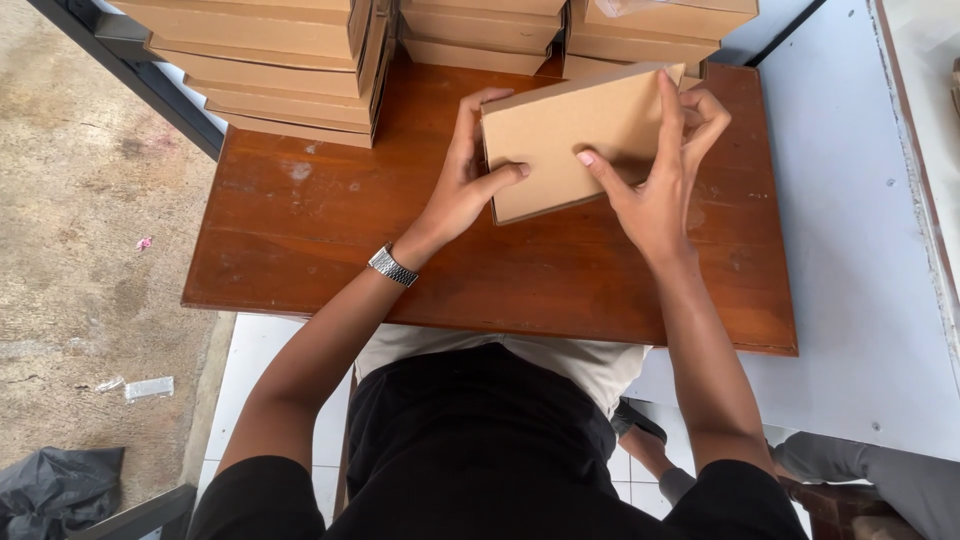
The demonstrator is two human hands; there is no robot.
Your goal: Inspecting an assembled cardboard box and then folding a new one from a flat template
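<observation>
The left hand (465, 185) and right hand (655, 170) both grip a flat cardboard box (565, 140) between them. Beyond the fingers, stacked boxes (290, 70) sit on the desk (400, 270).

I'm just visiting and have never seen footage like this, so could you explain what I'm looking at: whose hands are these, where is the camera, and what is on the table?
There is no machine here. A person works with two bare hands, and the single picture comes from a camera worn on their head, looking down, so you see their own arms and dark shirt from above.

Both hands grip a flat brown cardboard box above a wooden table. The left hand, with a metal wristwatch, holds the box's left edge. The right hand holds its right side, with fingers spread over the top.

At the far edge of the table stand stacks of similar flat cardboard boxes. To the left is a bare concrete floor with a dark bag on it.
</observation>
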